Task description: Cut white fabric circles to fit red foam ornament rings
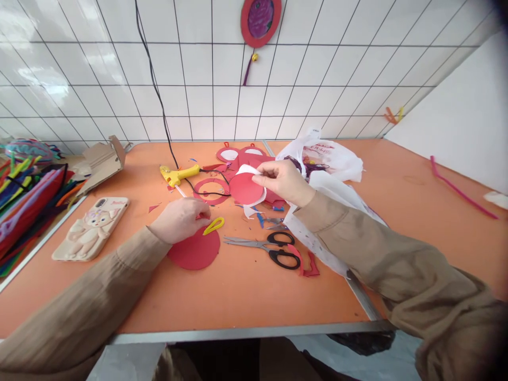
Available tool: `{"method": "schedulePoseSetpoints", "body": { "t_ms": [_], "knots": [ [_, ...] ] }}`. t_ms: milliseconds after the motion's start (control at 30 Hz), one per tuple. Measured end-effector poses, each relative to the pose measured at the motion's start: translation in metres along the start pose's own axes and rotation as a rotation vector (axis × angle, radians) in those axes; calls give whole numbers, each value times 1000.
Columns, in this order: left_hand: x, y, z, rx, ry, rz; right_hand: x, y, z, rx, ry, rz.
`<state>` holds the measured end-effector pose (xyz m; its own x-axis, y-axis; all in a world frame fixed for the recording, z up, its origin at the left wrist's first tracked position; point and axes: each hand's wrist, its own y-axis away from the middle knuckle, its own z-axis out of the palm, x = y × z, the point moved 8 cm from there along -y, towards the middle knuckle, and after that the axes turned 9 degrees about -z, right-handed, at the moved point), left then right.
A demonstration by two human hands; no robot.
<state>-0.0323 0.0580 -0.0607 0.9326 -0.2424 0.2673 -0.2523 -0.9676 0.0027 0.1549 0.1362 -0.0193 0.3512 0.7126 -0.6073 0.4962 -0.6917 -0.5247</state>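
My right hand (283,180) pinches the edge of a red disc (244,189) between thumb and fingers, holding it above the clutter. White backing paper curls away at the disc's top and shows along its lower right edge. My left hand (180,219) is closed over a second red disc (196,250) lying on the table. Its fingertips are curled in, and I cannot make out what is in them. Just right of those fingers is a small yellow loop (215,226), overlapping the disc's upper edge.
Black-handled scissors (273,244) lie right of the lower disc, by red scraps (310,264). A yellow glue gun (178,173), a red ring (211,191) and a white plastic bag (341,159) are farther back. A phone (92,228) and pipe cleaners (29,206) are left.
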Motion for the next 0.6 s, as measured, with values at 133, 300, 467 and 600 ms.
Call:
{"method": "schedulePoseSetpoints", "body": {
  "t_ms": [133,300,467,600],
  "knots": [
    [-1,2,1,-120,-4,-14,7,-3,-16,63,155,19],
    [5,9,1,-185,-118,-72,20,-5,-16,2,107,68],
    [2,11,3,-207,-144,-131,33,-5,-13,-34,123,127],
    [-6,10,2,-165,-130,-164,40,-5,-15,-9,84,162]
  ]
}}
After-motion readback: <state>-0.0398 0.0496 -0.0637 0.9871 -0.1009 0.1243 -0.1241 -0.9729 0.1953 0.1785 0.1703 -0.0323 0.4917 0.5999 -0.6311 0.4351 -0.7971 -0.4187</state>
